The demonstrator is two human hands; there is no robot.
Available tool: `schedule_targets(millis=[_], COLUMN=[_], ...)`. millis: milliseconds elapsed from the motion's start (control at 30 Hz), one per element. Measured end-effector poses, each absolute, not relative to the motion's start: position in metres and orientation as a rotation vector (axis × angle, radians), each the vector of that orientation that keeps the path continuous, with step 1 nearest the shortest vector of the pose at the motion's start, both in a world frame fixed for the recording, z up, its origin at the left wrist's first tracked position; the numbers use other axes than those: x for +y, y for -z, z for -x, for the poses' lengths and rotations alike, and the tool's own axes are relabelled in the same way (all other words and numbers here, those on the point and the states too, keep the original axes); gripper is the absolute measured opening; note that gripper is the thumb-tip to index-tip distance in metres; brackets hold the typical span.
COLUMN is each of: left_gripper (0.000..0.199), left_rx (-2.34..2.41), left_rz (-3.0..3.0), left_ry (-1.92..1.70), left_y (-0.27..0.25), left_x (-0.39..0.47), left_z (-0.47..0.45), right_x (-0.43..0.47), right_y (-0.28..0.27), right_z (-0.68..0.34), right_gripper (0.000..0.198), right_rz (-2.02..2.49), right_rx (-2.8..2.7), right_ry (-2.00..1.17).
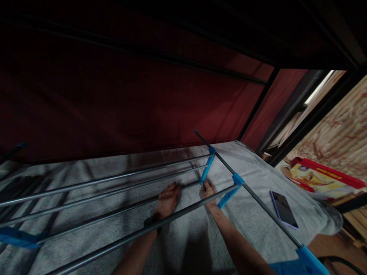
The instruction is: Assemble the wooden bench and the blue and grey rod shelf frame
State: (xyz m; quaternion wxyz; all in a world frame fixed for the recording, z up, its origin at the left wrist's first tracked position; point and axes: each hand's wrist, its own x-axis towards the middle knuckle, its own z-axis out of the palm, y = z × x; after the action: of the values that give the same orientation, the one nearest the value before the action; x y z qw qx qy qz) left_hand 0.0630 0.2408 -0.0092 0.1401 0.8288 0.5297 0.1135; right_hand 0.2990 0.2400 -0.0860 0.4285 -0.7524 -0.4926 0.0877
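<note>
A rack of grey metal tubes with blue plastic connectors lies across a grey blanket (194, 235). My left hand (168, 197), with a dark band at its wrist, closes around a lower grey tube (103, 218). Just to its right, my right hand (209, 192) has its fingers closed at the bottom end of a blue connector (206, 171), where that tube meets it. The fingertips are partly hidden. Another blue connector (229, 192) stands close to my right forearm, and a thicker tube (130, 236) passes in front of both arms.
A phone (283, 208) lies on the blanket at the right. Beyond it is a red and yellow box (324, 178). Dark metal bed-frame bars (258, 104) and a dark red panel (127, 102) enclose the back. A long side tube (271, 214) with a blue bracket (302, 264) reaches the lower right.
</note>
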Motion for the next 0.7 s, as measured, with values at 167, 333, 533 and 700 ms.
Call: schedule_targets(millis=[167,333,533,700], left_gripper=[0.047,0.049,0.046,0.047], left_rx=[1.523,1.524,1.536,1.49], left_rz=[-2.391,-2.413,-2.404,-2.4], left_ry=[-0.327,-0.303,-0.318,-0.366], left_y=[0.007,0.01,0.015,0.017], left_x=[0.241,0.242,0.244,0.246], left_z=[-0.063,-0.064,-0.065,-0.064], right_x=[0.241,0.241,0.24,0.237], right_y=[0.09,0.092,0.089,0.079], right_z=[-0.3,-0.301,-0.3,-0.295], right_gripper=[0.048,0.05,0.045,0.042], right_rz=[1.871,1.873,1.815,1.826], right_rx=[-1.252,-1.278,-1.277,-1.221], right_ry=[-0.192,-0.187,-0.192,-0.223])
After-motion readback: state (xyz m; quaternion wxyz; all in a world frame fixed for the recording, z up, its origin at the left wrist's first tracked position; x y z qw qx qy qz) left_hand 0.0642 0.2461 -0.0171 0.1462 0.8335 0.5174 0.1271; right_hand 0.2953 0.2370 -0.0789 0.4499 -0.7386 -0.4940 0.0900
